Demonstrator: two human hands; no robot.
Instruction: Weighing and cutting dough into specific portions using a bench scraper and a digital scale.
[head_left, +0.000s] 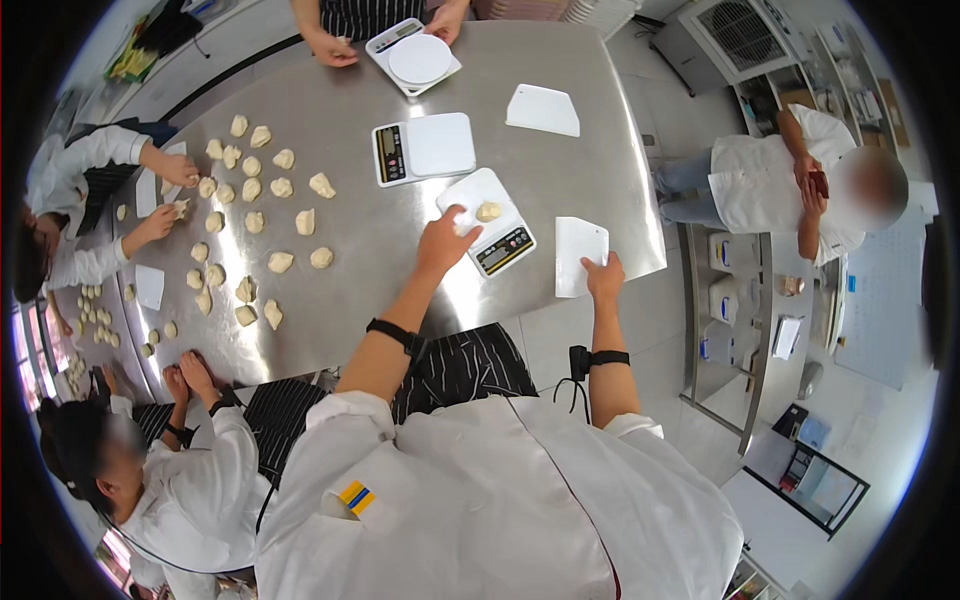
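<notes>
My left hand (444, 241) is over the near edge of a white digital kitchen scale (517, 217), thumb and forefinger apart. A lump of pale dough (489, 211) rests on that scale's platform, just beyond my fingertips. Something small and pale shows between the thumb and forefinger; whether they grip it is unclear. In my right hand (606, 276) is a white plastic dough scraper (576, 251), pinched at its right side and lying at the front edge of the steel table (352, 300).
Several dough pieces (281, 262) spread over the table's left side. A second scale (441, 146) and another scraper (544, 110) lie farther back. Opposite, a person's hands touch a third scale (420, 58). Co-workers' hands (177, 169) handle dough at left. Another person (787, 180) stands at right.
</notes>
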